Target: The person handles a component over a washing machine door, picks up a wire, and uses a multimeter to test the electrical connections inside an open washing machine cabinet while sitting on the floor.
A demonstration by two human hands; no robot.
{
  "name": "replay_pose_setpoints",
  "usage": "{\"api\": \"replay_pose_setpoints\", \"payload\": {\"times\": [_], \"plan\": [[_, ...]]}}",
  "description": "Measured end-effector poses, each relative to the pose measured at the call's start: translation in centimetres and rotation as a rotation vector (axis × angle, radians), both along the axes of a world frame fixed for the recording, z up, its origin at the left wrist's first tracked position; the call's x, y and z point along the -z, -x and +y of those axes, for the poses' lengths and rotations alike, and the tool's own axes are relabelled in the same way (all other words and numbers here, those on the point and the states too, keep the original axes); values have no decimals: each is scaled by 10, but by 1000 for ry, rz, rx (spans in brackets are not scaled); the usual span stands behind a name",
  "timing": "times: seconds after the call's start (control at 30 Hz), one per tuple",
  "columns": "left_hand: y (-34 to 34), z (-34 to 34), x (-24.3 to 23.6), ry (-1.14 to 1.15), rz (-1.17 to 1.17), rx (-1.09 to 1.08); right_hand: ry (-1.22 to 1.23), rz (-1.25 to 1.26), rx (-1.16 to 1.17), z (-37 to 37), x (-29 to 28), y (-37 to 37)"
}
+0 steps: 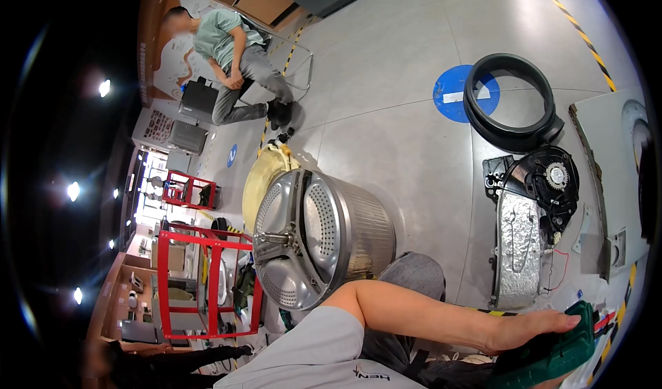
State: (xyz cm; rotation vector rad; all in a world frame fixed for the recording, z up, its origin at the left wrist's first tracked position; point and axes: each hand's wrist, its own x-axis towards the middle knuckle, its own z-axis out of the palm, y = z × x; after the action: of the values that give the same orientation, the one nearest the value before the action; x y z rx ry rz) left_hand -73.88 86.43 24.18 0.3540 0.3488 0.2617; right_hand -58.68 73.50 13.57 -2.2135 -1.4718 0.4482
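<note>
My left forearm crosses from the lower middle to the lower right. My left hand (527, 328) is closed on a dark green plastic case (552, 351), its thumb lying along the case's edge. A small patch of skin at the case's lower edge appears to be my right hand (555, 381); its fingers are hidden. Beside the case stick out slim red and black pieces (604, 322) I cannot make out. Beyond my arm and grey-clad knee (415, 273) stands a perforated steel washing machine drum (365, 227), its spider and shaft facing left.
A yellowish tub (258, 182) adjoins the drum. On the grey floor lie a black ring (471, 106), a black housing with a white gear (556, 175), and a foil-covered panel (517, 251). A white panel (593, 124) stands right. Red frames (164, 285) and a seated person (224, 41) are further off.
</note>
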Motion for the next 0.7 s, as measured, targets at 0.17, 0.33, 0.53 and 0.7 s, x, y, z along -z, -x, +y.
{"api": "replay_pose_setpoints", "payload": {"times": [0.17, 0.33, 0.53, 0.7], "plan": [[-7, 5, 1, -51, -119, 43, -25, -18, 44, -2, -1, -2], [-2, 1, -2, -43, -16, 36, -10, 15, 17, -3, 1, 0], [3, 1, -3, -50, 13, 55, -21, 13, 7, 4, -2, -4], [0, 1, -2, -62, -35, 37, -25, 17, 17, 6, -2, -7]]}}
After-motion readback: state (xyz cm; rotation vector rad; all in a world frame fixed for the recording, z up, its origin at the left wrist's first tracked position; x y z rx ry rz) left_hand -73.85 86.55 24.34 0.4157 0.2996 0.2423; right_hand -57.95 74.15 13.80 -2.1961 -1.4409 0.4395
